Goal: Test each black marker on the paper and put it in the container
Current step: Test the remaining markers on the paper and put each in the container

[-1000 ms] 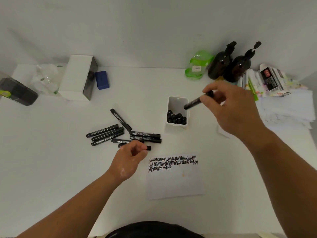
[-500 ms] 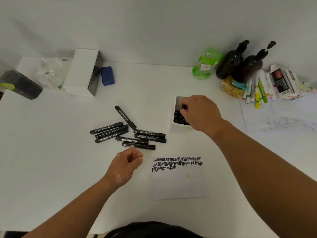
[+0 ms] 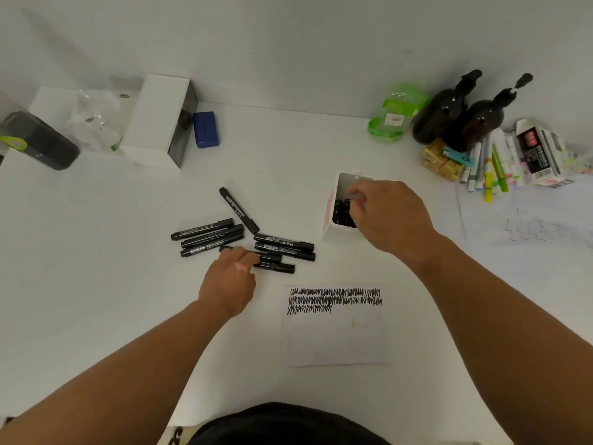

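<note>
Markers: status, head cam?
Right grip open over container, empty. Left grip on loose markers, hold unclear. Nothing blocking.

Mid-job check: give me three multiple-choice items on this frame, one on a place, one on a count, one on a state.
1. The right hand is: A over the white container; B out of view; C down in the lap.
2. Scribble rows on the paper: A one; B three; C six.
3. The container: A empty; B holds black markers; C lidded.
Key: A, its fingers hang above the open top; B, two long rows and one short; B, black caps show inside.
</note>
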